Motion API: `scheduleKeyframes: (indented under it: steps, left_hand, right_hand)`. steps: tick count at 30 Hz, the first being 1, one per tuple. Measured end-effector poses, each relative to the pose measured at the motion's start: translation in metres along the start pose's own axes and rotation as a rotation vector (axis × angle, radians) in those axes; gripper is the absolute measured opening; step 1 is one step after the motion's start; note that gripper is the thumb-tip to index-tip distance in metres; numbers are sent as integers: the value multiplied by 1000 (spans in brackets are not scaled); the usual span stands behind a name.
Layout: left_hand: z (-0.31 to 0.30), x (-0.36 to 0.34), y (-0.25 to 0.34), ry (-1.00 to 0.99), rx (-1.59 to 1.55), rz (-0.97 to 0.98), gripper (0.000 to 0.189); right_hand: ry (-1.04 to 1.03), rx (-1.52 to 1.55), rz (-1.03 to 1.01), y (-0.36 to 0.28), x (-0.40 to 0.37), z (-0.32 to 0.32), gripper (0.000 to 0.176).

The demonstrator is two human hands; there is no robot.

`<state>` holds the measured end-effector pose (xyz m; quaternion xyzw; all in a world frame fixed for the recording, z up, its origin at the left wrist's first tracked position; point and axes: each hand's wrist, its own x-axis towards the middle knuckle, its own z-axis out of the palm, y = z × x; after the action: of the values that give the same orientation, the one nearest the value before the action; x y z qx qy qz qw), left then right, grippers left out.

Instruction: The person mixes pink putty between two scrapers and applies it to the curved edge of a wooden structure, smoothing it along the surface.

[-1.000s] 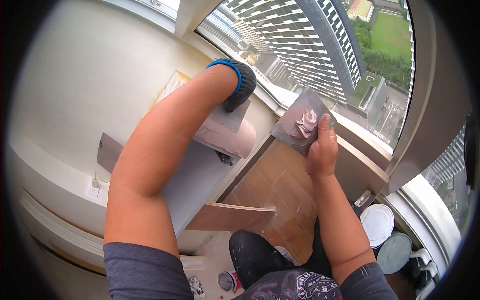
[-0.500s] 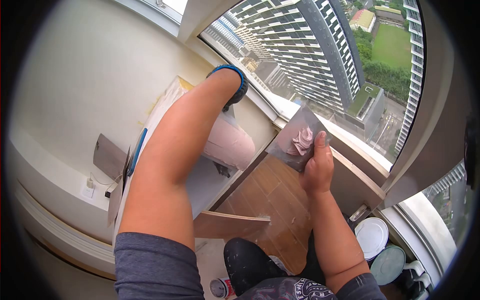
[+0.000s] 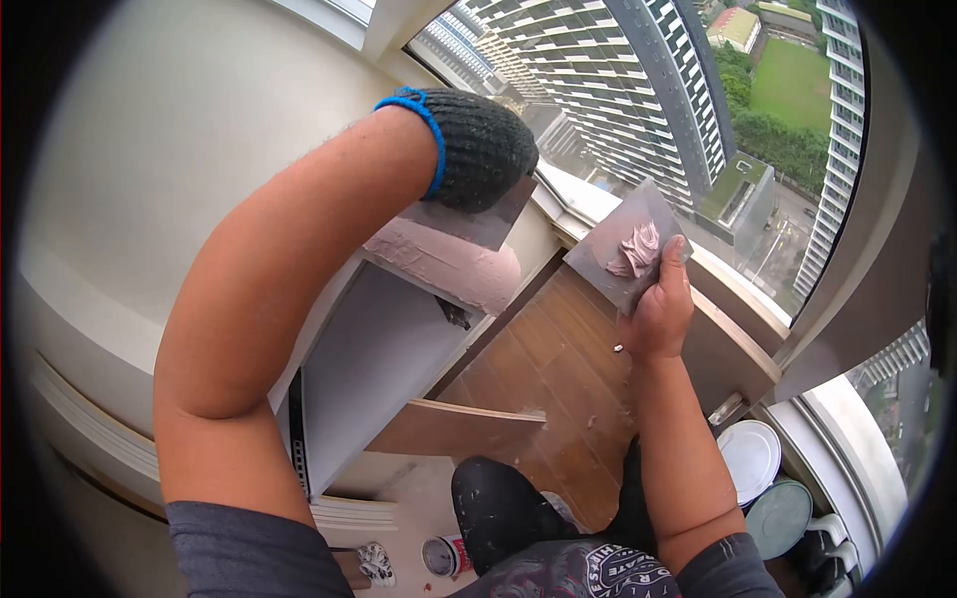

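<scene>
My left hand (image 3: 483,149), in a dark knitted glove with a blue cuff, is closed on a flat metal spreader (image 3: 506,217); the fingers are mostly hidden under the glove's back. The spreader's blade lies over a rounded ledge (image 3: 454,267) coated in pink filler, close to the window corner. In my bare right hand (image 3: 660,311) is a square metal filler plate (image 3: 606,247), thumb on top along its edge. A ridged heap of pink filler (image 3: 638,249) sits on that plate.
Below the ledge is a grey panel (image 3: 374,369), and a brown board (image 3: 449,427) stands above the wooden floor (image 3: 558,374). A can (image 3: 442,556) and a patterned shoe (image 3: 377,564) are low down. Bucket lids (image 3: 748,463) lie at right by the window.
My left arm has swung out and the glove has come into fuller view, showing the spreader's blade over the pink ledge. The right hand's plate appears slightly farther right.
</scene>
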<state>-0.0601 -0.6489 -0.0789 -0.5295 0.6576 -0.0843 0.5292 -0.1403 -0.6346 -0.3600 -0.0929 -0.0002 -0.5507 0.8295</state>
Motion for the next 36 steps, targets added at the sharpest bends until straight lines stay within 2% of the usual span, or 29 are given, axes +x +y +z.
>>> scheduleKeyframes:
  steps: [1, 5, 8, 20, 23, 27, 36]
  left_hand:
    - [11, 0, 0, -8, -27, -6, 34]
    - [18, -8, 19, -68, -96, -10, 24]
    - [26, -6, 24, -97, -23, -8, 19]
    - [53, 35, -3, -160, 27, -89, 23]
    - [49, 49, -8, -242, 144, -37, 24]
    - [47, 64, -17, -253, 121, 28, 26]
    - [67, 101, -44, -121, 14, -212, 23]
  right_hand:
    - [65, 19, 6, 3, 1, -1, 48]
    - [55, 2, 15, 6, 0, 0, 48]
    - [47, -33, 16, 5, 0, -3, 47]
    - [42, 16, 14, 4, 1, 1, 46]
    - [31, 6, 20, 0, -1, 0, 46]
    - [38, 4, 1, -1, -2, 8, 48]
    - [43, -25, 45, 0, -1, 9, 49]
